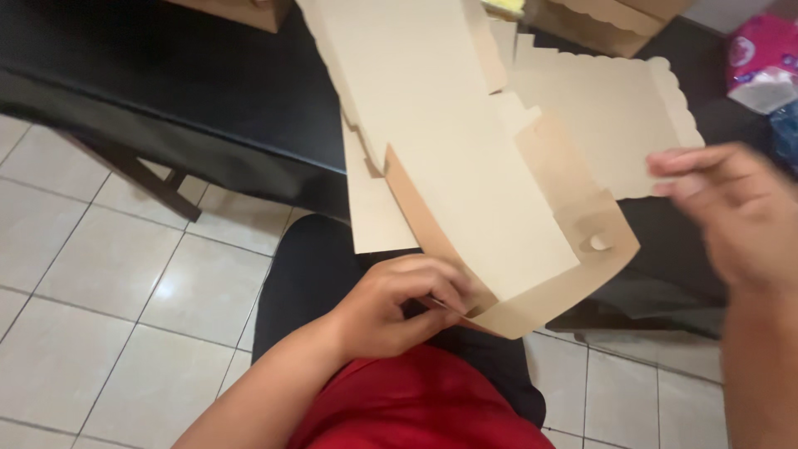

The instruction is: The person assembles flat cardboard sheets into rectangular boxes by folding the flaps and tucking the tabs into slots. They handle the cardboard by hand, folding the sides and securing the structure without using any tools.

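1 cardboard box [490, 208] pinched by left hand [399, 303]; right hand [736, 212] apart.

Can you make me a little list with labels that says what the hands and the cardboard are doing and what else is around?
Left hand: the left hand pinches the near corner of the half-folded brown cardboard box.
Right hand: the right hand is blurred, raised beside the box's scalloped flap; it touches nothing that I can tell.
Box: flat panels partly folded up, held over the lap.
Behind: a black table with more cardboard boxes.
Floor: pale tiles.
Far right: a pink packet.
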